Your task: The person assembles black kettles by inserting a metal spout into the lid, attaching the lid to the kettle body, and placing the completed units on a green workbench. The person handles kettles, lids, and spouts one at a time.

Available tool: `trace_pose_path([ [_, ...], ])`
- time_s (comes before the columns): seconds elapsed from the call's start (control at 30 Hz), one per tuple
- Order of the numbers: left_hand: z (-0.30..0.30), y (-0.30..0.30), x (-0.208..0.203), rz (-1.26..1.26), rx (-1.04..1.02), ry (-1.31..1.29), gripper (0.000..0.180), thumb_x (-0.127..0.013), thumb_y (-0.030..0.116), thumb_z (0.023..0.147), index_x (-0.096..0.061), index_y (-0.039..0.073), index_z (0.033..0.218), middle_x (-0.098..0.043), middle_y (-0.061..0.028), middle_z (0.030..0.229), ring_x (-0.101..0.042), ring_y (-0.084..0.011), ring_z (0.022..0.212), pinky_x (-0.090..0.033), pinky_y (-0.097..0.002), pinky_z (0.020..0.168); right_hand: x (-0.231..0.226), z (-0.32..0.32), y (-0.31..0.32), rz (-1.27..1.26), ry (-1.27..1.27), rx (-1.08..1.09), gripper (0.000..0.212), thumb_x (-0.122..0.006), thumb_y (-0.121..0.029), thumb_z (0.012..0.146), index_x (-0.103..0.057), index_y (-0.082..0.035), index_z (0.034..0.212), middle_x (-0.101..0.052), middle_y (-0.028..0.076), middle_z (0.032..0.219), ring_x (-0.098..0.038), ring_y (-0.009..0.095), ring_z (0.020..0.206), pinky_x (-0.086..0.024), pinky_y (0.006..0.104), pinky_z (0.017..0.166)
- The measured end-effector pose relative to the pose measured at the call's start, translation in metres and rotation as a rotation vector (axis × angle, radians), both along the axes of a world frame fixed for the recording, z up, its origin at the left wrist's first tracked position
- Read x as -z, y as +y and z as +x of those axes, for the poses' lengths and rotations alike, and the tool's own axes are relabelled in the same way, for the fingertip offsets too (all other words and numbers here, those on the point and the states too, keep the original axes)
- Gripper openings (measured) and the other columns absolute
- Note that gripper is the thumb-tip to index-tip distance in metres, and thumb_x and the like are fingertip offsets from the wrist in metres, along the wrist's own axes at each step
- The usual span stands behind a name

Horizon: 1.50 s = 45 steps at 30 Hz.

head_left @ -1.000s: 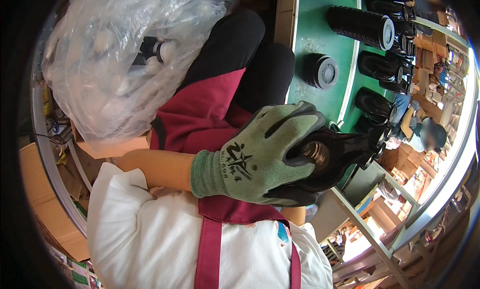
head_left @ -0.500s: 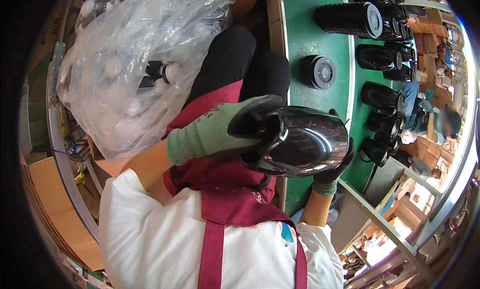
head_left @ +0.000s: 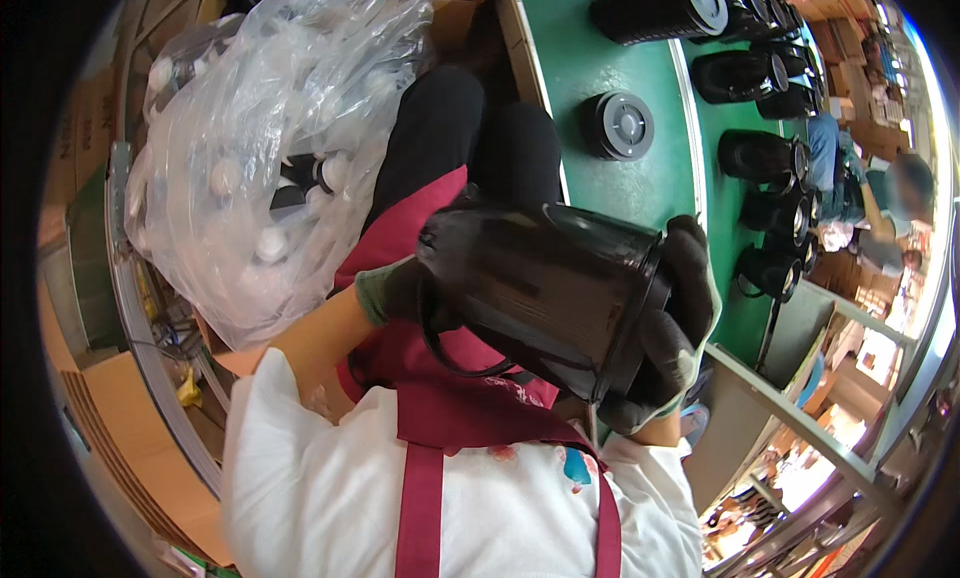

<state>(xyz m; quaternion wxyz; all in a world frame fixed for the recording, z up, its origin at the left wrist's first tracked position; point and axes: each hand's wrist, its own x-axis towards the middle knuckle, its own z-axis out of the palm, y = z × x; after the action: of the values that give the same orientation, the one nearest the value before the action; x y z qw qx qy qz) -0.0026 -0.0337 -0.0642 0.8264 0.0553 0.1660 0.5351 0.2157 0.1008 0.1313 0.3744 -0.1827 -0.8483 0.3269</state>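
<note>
Lying on its side above the person's lap, a glossy black jug body (head_left: pixel 545 288) was held between both gloved hands, its wider open end turned toward the right and its narrower end toward the left. Most of the left hand (head_left: pixel 395 290) was hidden behind that narrower end, so only the green glove cuff and a bare forearm running down to the left could be made out; whether its fingers were curled around the jug could not be told. The right hand (head_left: pixel 670 328) was plainer: its dark-palmed glove wrapped over the rim of the open end, fingers spread along the edge and clamped on it, with the wrist cut off behind the jug. A thin dark loop hung under the jug, but what it was stayed unclear. Below lay a dark red apron (head_left: pixel 420 418) over a white shirt, and black trousers beyond. To the left sat a big clear plastic bag (head_left: pixel 260 168) of small parts, blurred by its folds. To the right, a green table (head_left: pixel 610 68) carried a round black lid (head_left: pixel 618 125) and a row of similar black jugs (head_left: pixel 760 158), partly cut off at the frame edge.
</note>
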Motion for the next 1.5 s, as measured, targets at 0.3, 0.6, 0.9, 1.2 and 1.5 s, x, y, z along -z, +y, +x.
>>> trace_pose_path([
  [0.3,-0.032,0.040,-0.021,0.148,-0.045,-0.066,0.071,-0.064,0.035,0.100,-0.034,0.004,0.156,-0.049,-0.0143,0.151,-0.050,-0.0284,0.136,-0.038,-0.0437,0.116,0.011,0.068,-0.002,-0.902,-0.109,0.337,0.133,-0.070,-0.082,0.076,-0.013,-0.002,0.166,-0.033,0.017,0.165,-0.038,0.029,0.149,-0.028,0.0440,0.124],
  [0.6,-0.038,0.033,-0.073,0.253,-0.241,-0.146,0.083,-0.060,0.044,0.102,-0.022,0.005,0.164,-0.038,-0.0178,0.164,-0.040,-0.0317,0.149,-0.030,-0.0475,0.125,-0.012,0.003,0.019,-0.825,-0.048,0.196,0.115,-0.059,-0.072,0.090,-0.017,0.006,0.163,-0.026,0.019,0.167,-0.029,0.031,0.153,-0.022,0.0434,0.125],
  [0.9,-0.024,0.067,-0.071,0.608,-0.958,0.352,0.089,-0.063,0.058,0.095,-0.034,0.003,0.159,-0.044,-0.0276,0.155,-0.046,-0.0408,0.142,-0.041,-0.0512,0.116,0.000,-0.017,0.007,-0.348,0.102,0.125,0.107,-0.059,-0.071,0.092,-0.023,0.000,0.163,-0.031,0.024,0.164,-0.033,0.035,0.151,-0.025,0.0477,0.123],
  [1.2,-0.040,0.071,-0.124,0.903,-1.059,1.074,0.052,-0.081,0.041,0.081,-0.068,0.008,0.118,-0.063,-0.0191,0.130,-0.066,-0.0339,0.111,-0.054,-0.0475,0.097,-0.018,0.046,0.047,-1.709,-0.100,0.203,0.082,-0.052,-0.058,0.104,-0.026,-0.007,0.163,-0.053,0.013,0.152,-0.054,0.025,0.134,-0.042,0.0435,0.115],
  [1.5,-0.020,0.055,-0.058,0.081,-0.554,0.016,0.047,-0.053,0.037,0.107,-0.055,0.003,0.140,-0.065,-0.0146,0.133,-0.062,-0.0247,0.124,-0.048,-0.0403,0.108,0.014,-0.006,0.022,0.145,-0.157,-0.030,0.109,-0.049,-0.082,0.090,-0.028,-0.005,0.163,-0.032,0.031,0.162,-0.037,0.047,0.147,-0.029,0.0540,0.121],
])
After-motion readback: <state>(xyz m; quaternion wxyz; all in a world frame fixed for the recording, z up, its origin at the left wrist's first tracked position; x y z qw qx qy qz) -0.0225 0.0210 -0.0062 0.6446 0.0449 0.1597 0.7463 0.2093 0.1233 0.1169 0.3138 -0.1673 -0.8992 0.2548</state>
